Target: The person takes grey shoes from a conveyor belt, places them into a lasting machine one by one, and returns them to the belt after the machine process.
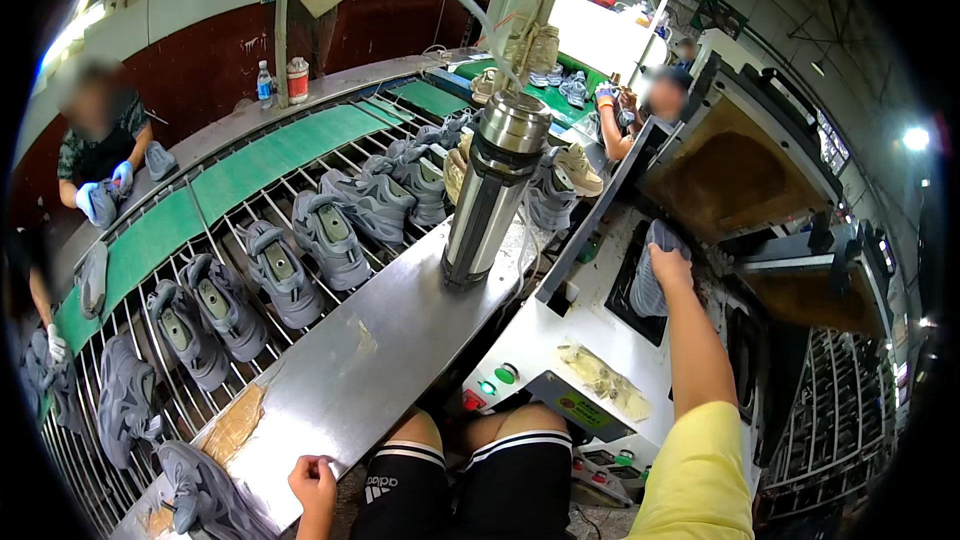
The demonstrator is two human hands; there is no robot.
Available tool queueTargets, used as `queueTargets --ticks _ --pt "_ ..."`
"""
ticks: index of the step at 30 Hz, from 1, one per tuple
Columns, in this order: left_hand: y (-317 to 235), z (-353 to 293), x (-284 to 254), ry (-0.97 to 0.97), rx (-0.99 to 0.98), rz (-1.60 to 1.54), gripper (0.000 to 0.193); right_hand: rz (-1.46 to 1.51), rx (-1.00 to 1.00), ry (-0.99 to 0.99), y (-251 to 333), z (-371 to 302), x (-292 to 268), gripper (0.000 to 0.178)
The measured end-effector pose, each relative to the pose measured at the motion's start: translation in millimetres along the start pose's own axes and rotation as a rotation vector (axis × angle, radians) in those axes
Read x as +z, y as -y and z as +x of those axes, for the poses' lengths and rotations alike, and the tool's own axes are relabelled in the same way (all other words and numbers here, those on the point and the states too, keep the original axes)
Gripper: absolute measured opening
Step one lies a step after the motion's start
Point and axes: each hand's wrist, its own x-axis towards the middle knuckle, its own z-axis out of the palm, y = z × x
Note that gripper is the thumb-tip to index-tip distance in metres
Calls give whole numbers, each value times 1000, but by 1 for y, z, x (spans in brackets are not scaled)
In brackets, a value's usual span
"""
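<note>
My right hand (670, 266) grips a grey sneaker (657, 290) that lies sole outward in the dark recess of a white machine (600, 320). The machine's hinged lid with a brown pad (745, 165) stands raised above it. My left hand (313, 484) is closed in a loose fist beside the near edge of the metal table (345, 360), with nothing seen in it. Closest to that hand is another grey sneaker (205, 490) at the table's lower left end.
A steel thermos (495, 190) stands on the metal table. Beyond it, several grey sneakers (325, 240) sit on a roller conveyor with a green belt (245, 170). Co-workers in gloves handle shoes at the far left. Green and red buttons (506, 374) are on the machine's front. Another raised brown-padded lid (820, 300) is at right.
</note>
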Motion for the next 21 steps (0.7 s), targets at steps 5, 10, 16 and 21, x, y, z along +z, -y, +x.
queueTargets --ticks 5,10,16,21 --pt "-24 2 41 69 33 115 12 -51 -703 -299 -98 -101 12 62" --pt "-56 -31 141 544 35 -265 52 476 -1036 -223 -234 -258 5 12" --pt "-122 -68 264 851 -117 -353 65 447 -896 38 -355 -399 34 13" --pt "-104 -79 246 837 -25 -504 64 560 -601 89 -373 -387 38 16"
